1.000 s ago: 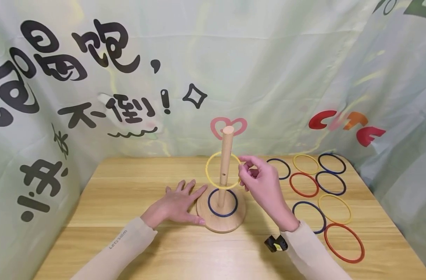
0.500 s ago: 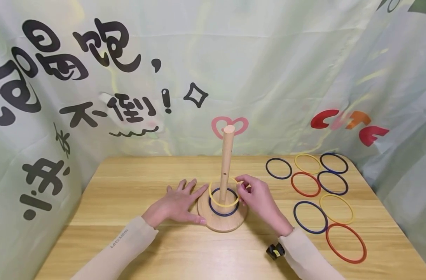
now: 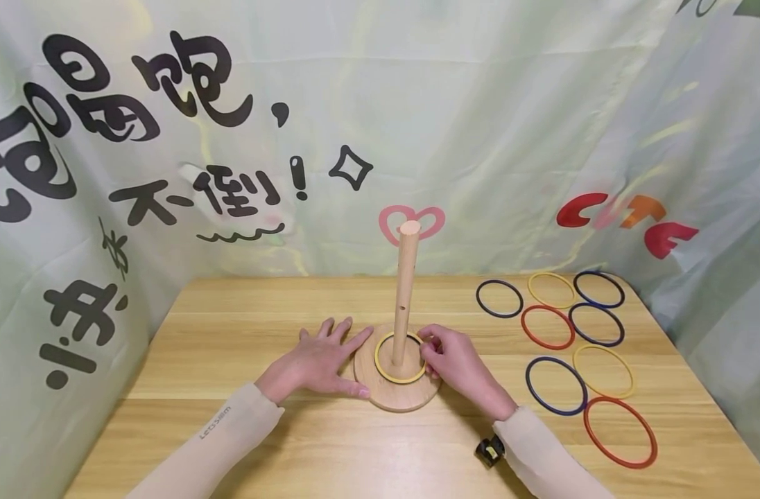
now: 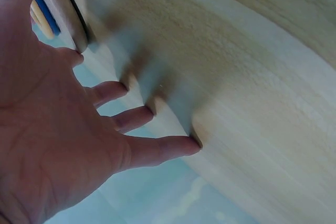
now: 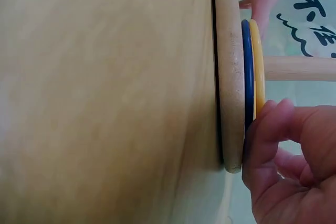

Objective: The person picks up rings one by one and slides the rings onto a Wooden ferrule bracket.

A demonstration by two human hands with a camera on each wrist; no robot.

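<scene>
A wooden post (image 3: 406, 284) rises from a round wooden base (image 3: 400, 400) on the table. Around the post's foot lies a yellow ring (image 3: 400, 382), directly on top of a dark blue ring (image 5: 248, 72), which the head view mostly hides. My right hand (image 3: 458, 364) pinches the yellow ring's right side between thumb and fingers, low over the base. With fingers spread, my left hand (image 3: 317, 360) rests at the base's left edge, thumb and index finger touching it. In the left wrist view its other fingertips (image 4: 194, 142) press on the tabletop.
Several loose rings lie flat at the table's right, among them a blue ring (image 3: 503, 317) nearest the post and a red ring (image 3: 636, 466) nearest the front. A small black object (image 3: 490, 450) shows at the right cuff. A printed curtain (image 3: 480, 138) encloses the table (image 3: 230, 333).
My right hand has brought the yellow ring down along the post, from mid-height onto the blue ring at the base. The left hand stays in place.
</scene>
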